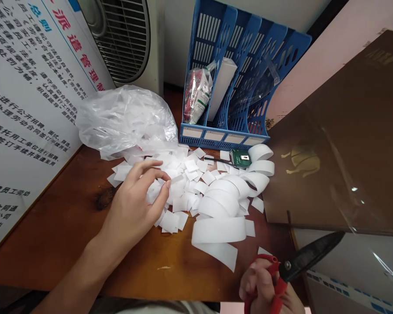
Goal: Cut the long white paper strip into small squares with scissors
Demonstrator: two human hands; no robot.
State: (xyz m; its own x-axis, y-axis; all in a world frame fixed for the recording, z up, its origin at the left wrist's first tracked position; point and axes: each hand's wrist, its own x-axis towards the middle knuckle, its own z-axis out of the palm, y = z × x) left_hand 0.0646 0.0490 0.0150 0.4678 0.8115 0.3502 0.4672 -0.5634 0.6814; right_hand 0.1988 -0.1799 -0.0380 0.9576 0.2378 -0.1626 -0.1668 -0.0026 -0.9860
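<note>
My left hand [140, 196] hovers at a pile of small white cut squares [183, 174], with thumb and index fingertips together. Any piece between them I cannot make out against the white pile. At the lower right my right hand [262, 283] is wrapped round the red handles of a pair of scissors [301, 259]. The dark blades lie together and point up and to the right. Between my hands a long white strip [219, 229] lies in loose curls, its cut end toward me. Some squares lie under and beside it.
A clear plastic bag [127, 117] with white pieces stands behind the pile. Beyond are a blue file rack [229, 135] and a fan [127, 39]. A green tape measure [240, 158] lies before the rack. A brown box [347, 152] borders the wooden table [150, 266] at right, a printed board [36, 109] at left.
</note>
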